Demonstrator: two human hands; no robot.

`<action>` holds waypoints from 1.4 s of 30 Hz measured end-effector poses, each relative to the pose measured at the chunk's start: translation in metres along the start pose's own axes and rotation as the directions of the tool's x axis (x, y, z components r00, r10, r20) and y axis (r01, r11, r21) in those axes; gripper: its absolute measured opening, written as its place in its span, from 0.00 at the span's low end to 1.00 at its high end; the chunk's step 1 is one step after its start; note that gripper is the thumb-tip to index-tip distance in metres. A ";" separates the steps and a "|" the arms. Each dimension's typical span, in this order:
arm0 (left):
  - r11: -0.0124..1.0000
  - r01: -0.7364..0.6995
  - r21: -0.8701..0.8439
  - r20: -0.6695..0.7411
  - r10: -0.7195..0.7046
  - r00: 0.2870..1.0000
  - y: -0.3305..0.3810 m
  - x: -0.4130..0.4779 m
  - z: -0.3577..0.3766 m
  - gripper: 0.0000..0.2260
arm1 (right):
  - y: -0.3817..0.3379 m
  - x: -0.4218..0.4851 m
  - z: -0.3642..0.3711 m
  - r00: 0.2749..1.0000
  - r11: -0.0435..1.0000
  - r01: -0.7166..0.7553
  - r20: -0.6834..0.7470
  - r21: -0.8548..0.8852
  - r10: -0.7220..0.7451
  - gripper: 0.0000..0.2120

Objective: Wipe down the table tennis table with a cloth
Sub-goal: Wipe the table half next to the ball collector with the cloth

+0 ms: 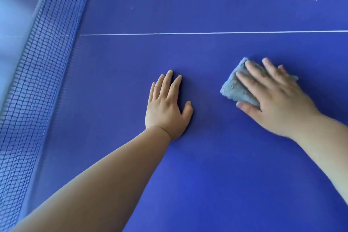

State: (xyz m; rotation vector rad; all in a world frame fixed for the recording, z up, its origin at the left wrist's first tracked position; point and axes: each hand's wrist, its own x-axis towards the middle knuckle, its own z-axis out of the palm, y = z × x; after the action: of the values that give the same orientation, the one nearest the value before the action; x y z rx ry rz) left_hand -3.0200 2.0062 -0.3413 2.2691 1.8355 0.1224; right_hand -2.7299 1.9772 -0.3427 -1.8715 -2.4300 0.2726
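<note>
Pressing a folded cloth flat on the blue table.
Straight, slightly spread fingers (250, 79) of the right hand (273, 100) pinned the grey cloth (233, 88) to the table (207, 175). The pad showed to the left of the fingers, toward the net (37, 81), with no clear long axis. The left hand (167, 107) lay flat and bare between cloth and net, forearm stretched out behind it, as if bracing.

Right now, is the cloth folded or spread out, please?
Folded: the cloth is a thick, compact pad under the right hand.
</note>
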 end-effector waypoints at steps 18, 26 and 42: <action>1.000 0.011 0.001 -0.012 -0.011 1.000 0.001 0.000 0.001 0.34 | 0.005 0.108 -0.021 0.987 0.987 -0.159 0.038 0.019 0.158 0.35; 1.000 -0.011 -0.006 -0.031 0.011 0.999 -0.001 0.002 0.000 0.35 | -0.067 0.054 0.001 0.964 0.965 0.257 0.058 0.051 -0.260 0.31; 0.998 0.003 -0.059 -0.059 -0.006 0.998 -0.005 0.000 0.008 0.43 | -0.091 0.072 0.009 0.979 0.977 0.204 -0.005 0.062 -0.204 0.28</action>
State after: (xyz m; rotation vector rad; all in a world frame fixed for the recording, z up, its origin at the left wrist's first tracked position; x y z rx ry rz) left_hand -3.0234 2.0064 -0.3500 2.2443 1.8404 0.2428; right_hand -2.8367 2.0231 -0.3401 -1.5817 -2.5569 0.3327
